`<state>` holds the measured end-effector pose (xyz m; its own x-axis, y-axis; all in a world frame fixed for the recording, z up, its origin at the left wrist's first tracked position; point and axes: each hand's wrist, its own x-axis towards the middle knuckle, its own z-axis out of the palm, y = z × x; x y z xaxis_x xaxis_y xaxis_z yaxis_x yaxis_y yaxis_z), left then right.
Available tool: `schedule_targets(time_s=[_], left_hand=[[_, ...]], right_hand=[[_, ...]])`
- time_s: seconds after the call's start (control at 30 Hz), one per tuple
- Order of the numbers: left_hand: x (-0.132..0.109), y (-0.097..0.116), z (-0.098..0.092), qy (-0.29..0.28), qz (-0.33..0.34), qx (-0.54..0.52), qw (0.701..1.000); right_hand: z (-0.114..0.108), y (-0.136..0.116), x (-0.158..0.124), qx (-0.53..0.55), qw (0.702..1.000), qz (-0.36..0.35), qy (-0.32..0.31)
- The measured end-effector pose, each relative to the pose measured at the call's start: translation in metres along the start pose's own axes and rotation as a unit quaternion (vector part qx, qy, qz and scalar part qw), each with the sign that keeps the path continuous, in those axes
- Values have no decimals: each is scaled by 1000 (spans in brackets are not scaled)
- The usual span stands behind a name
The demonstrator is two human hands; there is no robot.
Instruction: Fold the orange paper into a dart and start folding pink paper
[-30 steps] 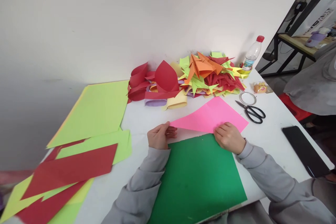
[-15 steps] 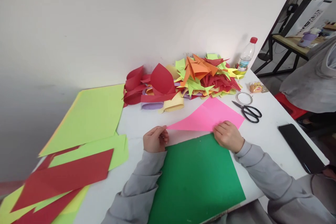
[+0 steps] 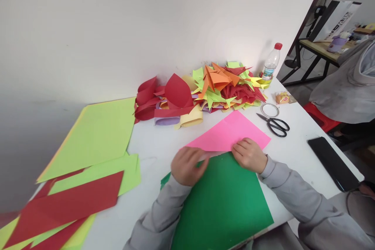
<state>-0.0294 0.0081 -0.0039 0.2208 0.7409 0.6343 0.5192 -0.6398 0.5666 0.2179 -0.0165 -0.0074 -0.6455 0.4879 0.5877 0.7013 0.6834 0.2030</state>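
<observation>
A sheet of pink paper (image 3: 231, 129), folded to a slanting shape, lies just beyond a green sheet (image 3: 225, 199) on the white table. My right hand (image 3: 249, 155) is closed on the pink paper's near edge, fingertips curled against it. At the paper's left end, my left hand (image 3: 189, 166) rests its slightly blurred fingers over the near edge, with the thumb held apart. Black-handled scissors (image 3: 277, 125) lie to the right of the pink paper, below a roll of tape (image 3: 270, 110).
Folded paper pieces (image 3: 216, 86) are heaped against the wall. On the left lie yellow-green sheets (image 3: 96, 136) and red strips (image 3: 73, 203). A bottle (image 3: 271, 64), a wrapped snack (image 3: 283, 97) and a black phone (image 3: 334, 162) sit at the right. Another person's grey sleeve (image 3: 342, 93) shows beyond.
My left hand has moved right and turned over from pinching the pink paper's left corner to lying along its edge. The paper's raised left end has come down flatter. My right hand stays.
</observation>
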Motion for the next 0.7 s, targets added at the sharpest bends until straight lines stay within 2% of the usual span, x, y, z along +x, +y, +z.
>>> schedule_targets(time_s=[0.1,0.17,0.27,0.4,0.57,0.7], left_hand=[[-4,17,19,-75,144,43,986],[-7,22,28,-88,208,70,972],[-11,23,33,-88,268,102,954],[-12,21,32,-88,305,131,939],[-8,21,28,-84,321,160,930],[-3,18,23,-76,324,176,927]], right_hand=[[1,-11,5,20,999,-28,7],[2,-17,7,30,999,-43,12],[2,-23,9,37,998,-52,21],[4,-24,8,43,998,-44,13],[5,-20,5,60,998,-27,-19],[1,-14,6,49,998,-23,-5]])
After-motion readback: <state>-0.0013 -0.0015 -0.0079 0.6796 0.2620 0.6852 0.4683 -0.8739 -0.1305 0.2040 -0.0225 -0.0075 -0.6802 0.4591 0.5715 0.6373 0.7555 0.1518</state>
